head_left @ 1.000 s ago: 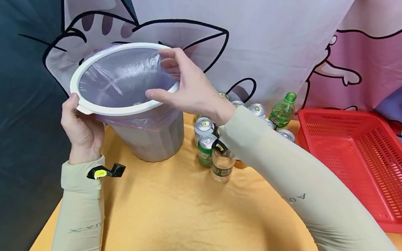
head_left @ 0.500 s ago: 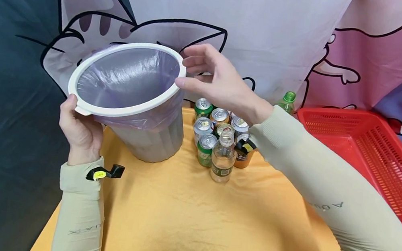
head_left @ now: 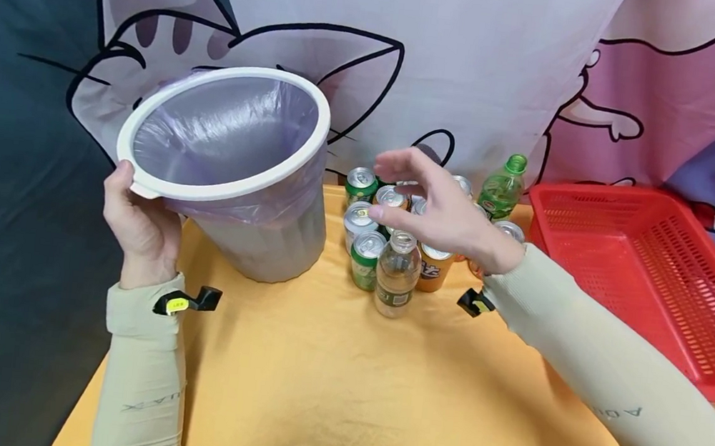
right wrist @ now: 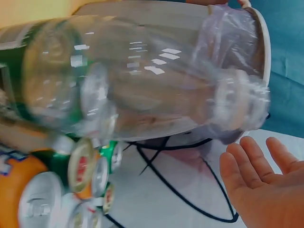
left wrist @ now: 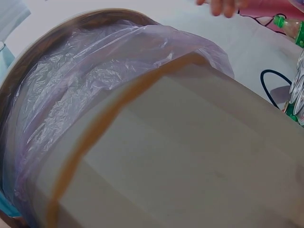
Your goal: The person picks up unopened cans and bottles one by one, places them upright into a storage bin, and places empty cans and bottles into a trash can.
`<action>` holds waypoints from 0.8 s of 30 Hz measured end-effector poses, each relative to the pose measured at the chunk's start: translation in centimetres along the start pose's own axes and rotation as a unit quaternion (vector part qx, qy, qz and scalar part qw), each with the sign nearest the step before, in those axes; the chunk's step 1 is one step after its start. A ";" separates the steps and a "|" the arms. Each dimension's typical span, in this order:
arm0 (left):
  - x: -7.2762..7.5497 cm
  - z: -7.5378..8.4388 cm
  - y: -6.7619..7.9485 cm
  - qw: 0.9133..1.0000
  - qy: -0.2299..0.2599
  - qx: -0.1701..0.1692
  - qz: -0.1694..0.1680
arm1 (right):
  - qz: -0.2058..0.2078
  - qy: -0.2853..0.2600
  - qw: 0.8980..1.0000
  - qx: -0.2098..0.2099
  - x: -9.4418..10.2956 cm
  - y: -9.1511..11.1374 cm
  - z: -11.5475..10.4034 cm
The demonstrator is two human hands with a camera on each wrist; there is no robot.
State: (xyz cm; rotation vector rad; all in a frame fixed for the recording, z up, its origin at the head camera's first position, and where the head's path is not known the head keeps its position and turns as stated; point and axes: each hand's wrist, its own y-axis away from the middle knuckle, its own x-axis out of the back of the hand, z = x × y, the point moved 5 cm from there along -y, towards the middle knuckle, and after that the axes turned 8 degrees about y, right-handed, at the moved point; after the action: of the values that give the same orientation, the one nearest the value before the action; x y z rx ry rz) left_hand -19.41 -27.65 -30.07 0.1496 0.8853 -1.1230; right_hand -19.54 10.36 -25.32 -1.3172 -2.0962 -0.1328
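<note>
A grey trash bin (head_left: 258,249) with a white rim and a thin purple liner bag (head_left: 224,131) leans toward the person. My left hand (head_left: 144,235) grips it at the rim's near left, thumb on the rim; the other fingers are mostly hidden. The bin's wall (left wrist: 199,142) fills much of the left wrist view. My right hand (head_left: 446,206) hovers over a group of drink cans (head_left: 368,245), fingers apart and holding nothing. Just below it stands a clear plastic bottle (head_left: 396,277), uncapped, which looms close in the right wrist view beside the hand (right wrist: 266,185).
A green plastic bottle (head_left: 501,190) stands behind the cans at the right. Farther right is a red perforated basket (head_left: 599,192). A yellow cloth covers the table (head_left: 316,384), and a printed curtain (head_left: 490,56) hangs behind it.
My right hand has moved from the bin's mouth rightward and down, to above the cans and the clear bottle. My left hand keeps its grip on the rim, and the bin stays tilted.
</note>
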 end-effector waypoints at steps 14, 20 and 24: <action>-0.1 -0.1 -0.4 1.000 -0.003 -0.003 -0.002 | 0.006 0.019 1.000 -0.014 -1.6 3.9 4.7; 0.0 -0.1 -0.5 1.000 0.000 -0.006 0.003 | 0.010 0.045 0.999 -0.028 -2.4 5.1 6.3; 0.2 0.0 -0.5 1.000 -0.017 0.001 -0.001 | 0.012 0.055 0.998 -0.035 -2.8 5.8 7.0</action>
State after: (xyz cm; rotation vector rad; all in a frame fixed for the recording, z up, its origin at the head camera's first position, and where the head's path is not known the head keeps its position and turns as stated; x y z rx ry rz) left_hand -19.80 -27.98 -30.03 0.1305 0.8548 -1.1243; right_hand -17.15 13.89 -33.85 -1.3443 -1.9996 -0.2658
